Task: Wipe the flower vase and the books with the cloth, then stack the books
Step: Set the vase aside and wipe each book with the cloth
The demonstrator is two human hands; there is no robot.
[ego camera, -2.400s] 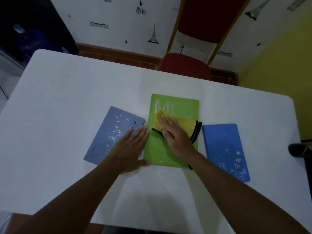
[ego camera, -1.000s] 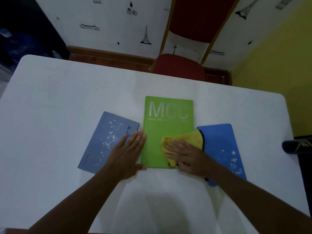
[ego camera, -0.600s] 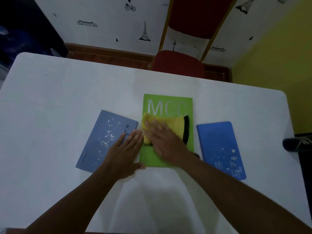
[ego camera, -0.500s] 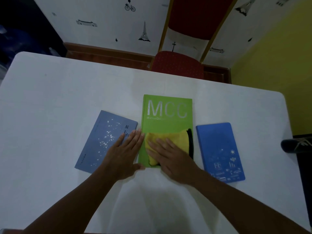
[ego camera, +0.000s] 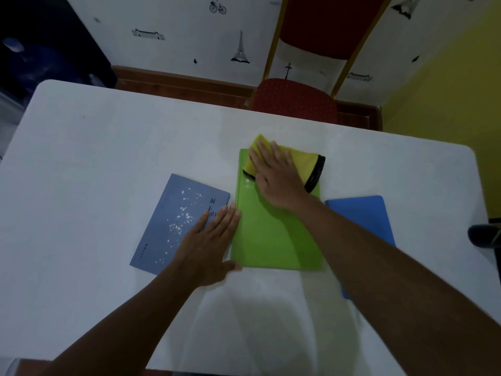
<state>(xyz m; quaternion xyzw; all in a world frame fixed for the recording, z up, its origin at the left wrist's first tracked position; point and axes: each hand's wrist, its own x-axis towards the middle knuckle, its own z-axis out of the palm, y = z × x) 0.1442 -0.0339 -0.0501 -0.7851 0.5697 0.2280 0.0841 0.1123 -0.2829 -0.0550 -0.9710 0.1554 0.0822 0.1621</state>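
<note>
Three books lie side by side on the white table [ego camera: 108, 158]: a grey-blue book [ego camera: 176, 218] on the left, a green book [ego camera: 271, 240] in the middle, a blue book [ego camera: 363, 215] on the right, partly under my right forearm. My right hand [ego camera: 276, 177] presses flat on the yellow cloth [ego camera: 303, 161] with black trim at the green book's far end; the cloth overhangs the far edge. My left hand [ego camera: 208, 245] lies flat across the grey-blue book's right edge and the green book's left edge. No vase is in view.
A red chair [ego camera: 295, 101] stands against the table's far side. A dark shoe [ego camera: 485, 236] shows past the table's right edge. A yellow wall rises at the right.
My right hand has slid the cloth from the near part of the green book up to its far end, covering the title. The left hand has stayed in place.
</note>
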